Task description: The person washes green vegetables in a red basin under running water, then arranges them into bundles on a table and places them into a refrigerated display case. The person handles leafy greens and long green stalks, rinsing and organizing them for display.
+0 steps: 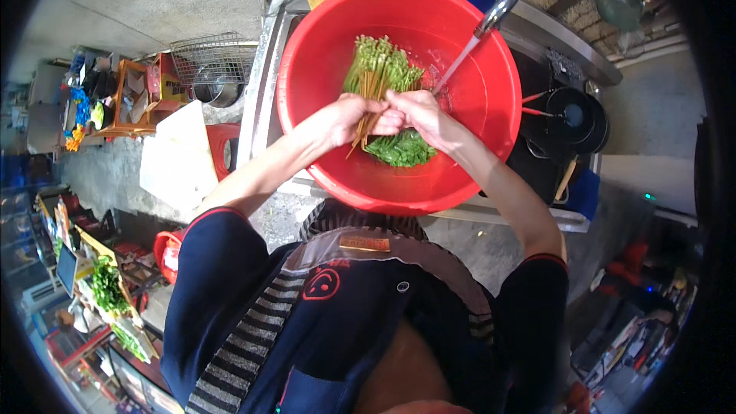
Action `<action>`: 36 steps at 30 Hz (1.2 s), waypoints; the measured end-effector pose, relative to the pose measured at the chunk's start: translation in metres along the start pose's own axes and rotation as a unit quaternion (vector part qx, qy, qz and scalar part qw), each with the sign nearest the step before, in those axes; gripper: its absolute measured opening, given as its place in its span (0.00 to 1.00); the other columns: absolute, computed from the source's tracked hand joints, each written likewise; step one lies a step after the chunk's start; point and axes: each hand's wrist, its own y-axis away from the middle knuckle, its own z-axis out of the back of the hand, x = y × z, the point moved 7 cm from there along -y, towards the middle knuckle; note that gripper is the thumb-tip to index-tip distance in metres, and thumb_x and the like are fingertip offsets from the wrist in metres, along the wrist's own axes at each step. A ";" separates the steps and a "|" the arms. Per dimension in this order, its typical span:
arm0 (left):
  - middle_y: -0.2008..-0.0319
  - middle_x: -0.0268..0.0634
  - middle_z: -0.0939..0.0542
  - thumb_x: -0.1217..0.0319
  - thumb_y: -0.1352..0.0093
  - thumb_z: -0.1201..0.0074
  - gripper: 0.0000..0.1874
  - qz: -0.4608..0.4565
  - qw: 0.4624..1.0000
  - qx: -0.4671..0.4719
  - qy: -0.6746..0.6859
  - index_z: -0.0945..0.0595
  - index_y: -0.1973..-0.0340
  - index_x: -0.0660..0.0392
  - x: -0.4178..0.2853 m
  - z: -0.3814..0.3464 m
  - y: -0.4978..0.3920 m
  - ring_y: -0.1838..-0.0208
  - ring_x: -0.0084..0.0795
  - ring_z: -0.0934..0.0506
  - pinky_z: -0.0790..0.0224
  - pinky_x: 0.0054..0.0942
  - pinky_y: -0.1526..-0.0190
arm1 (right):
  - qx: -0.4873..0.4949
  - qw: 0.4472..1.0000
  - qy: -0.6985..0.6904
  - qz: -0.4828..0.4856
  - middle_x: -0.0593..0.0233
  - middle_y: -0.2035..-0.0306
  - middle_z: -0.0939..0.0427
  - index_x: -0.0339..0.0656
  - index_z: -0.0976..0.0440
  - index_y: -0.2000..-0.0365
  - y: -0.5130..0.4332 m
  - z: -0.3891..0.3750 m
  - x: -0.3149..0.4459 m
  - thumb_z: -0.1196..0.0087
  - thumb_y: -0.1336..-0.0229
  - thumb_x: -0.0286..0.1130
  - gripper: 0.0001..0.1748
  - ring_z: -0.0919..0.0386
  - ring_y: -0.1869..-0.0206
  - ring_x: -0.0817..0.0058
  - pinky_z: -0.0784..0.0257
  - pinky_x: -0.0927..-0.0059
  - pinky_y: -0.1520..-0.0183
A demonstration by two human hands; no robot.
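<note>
A large red plastic basin (pixel 322 40) rests on a metal sink in front of me. Inside it, my left hand (pixel 359 118) holds a bunch of thin brown stems (pixel 374 85). Pale green vegetable stalks (pixel 382 60) lie at and beyond the far side of the bunch. My right hand (pixel 422 115) touches the bunch from the other side, its fingertips meeting those of the left; whether it grips any stems is hard to tell. Dark green leaves (pixel 405 149) lie just below both hands. From a curved metal faucet (pixel 500 6), water runs into the basin right of the stalks.
Black pans (pixel 575 115) stand on the stove at the right, near a wooden handle (pixel 566 179). A wire basket (pixel 210 57) and a metal pot (pixel 217 92) are at the left, with a red stool (pixel 223 146) beside a white board (pixel 178 155).
</note>
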 end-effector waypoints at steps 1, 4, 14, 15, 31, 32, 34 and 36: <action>0.62 0.54 0.23 0.74 0.31 0.60 0.13 -0.004 1.000 0.026 -0.017 0.28 0.57 0.71 -0.002 -0.006 0.008 0.60 0.43 0.21 0.25 0.39 0.56 | -0.017 0.996 -0.067 0.050 0.73 0.82 0.34 0.40 0.32 0.81 0.000 0.001 0.006 0.56 0.38 0.35 0.16 0.36 0.80 0.86 0.41 0.82 0.78; 0.59 0.55 0.23 0.72 0.31 0.59 0.15 -0.052 0.996 0.066 -0.017 0.29 0.54 0.72 -0.004 -0.020 0.035 0.60 0.43 0.21 0.25 0.38 0.57 | -0.080 0.992 -0.070 0.064 0.71 0.80 0.31 0.37 0.31 0.78 0.012 0.002 0.006 0.51 0.44 0.28 0.08 0.35 0.77 0.85 0.39 0.81 0.73; 0.60 0.54 0.23 0.76 0.34 0.54 0.15 -0.132 0.988 0.084 -0.005 0.29 0.52 0.71 0.015 -0.023 0.079 0.60 0.44 0.21 0.24 0.37 0.58 | -0.120 0.982 -0.084 0.117 0.50 0.66 0.23 0.33 0.30 0.70 0.044 -0.012 0.017 0.55 0.43 0.26 0.06 0.23 0.65 0.69 0.27 0.70 0.60; 0.60 0.53 0.23 0.76 0.34 0.53 0.15 -0.145 0.983 0.109 0.004 0.29 0.53 0.71 0.016 -0.027 0.081 0.60 0.43 0.21 0.24 0.38 0.58 | -0.108 0.985 -0.049 0.125 0.55 0.70 0.25 0.34 0.29 0.71 0.045 -0.018 0.016 0.54 0.43 0.27 0.07 0.24 0.68 0.73 0.29 0.73 0.64; 0.61 0.52 0.22 0.69 0.32 0.55 0.16 -0.204 0.972 0.109 -0.042 0.27 0.55 0.71 0.013 -0.024 0.092 0.61 0.42 0.21 0.24 0.36 0.60 | -0.096 0.983 -0.134 0.085 0.49 0.66 0.22 0.34 0.27 0.71 0.046 -0.022 0.021 0.50 0.45 0.28 0.07 0.22 0.62 0.63 0.26 0.66 0.57; 0.61 0.52 0.22 0.69 0.32 0.55 0.16 -0.197 0.973 0.115 -0.028 0.27 0.55 0.71 0.012 -0.023 0.092 0.61 0.42 0.21 0.24 0.36 0.59 | -0.096 0.984 -0.119 0.095 0.50 0.66 0.22 0.35 0.27 0.70 0.047 -0.020 0.024 0.49 0.45 0.30 0.08 0.22 0.62 0.64 0.26 0.66 0.57; 0.61 0.51 0.22 0.69 0.32 0.54 0.16 -0.193 0.974 0.119 -0.002 0.27 0.56 0.71 0.013 -0.022 0.091 0.60 0.40 0.21 0.25 0.36 0.59 | -0.135 0.980 -0.108 0.094 0.51 0.66 0.22 0.36 0.28 0.69 0.049 -0.014 0.022 0.49 0.45 0.30 0.07 0.22 0.61 0.64 0.26 0.65 0.58; 0.62 0.51 0.22 0.70 0.32 0.53 0.15 -0.210 0.969 0.125 -0.036 0.27 0.56 0.70 0.015 -0.026 0.087 0.60 0.39 0.21 0.24 0.36 0.59 | -0.112 0.982 -0.118 0.096 0.52 0.67 0.22 0.36 0.28 0.70 0.045 -0.021 0.017 0.49 0.45 0.28 0.05 0.22 0.64 0.67 0.25 0.69 0.61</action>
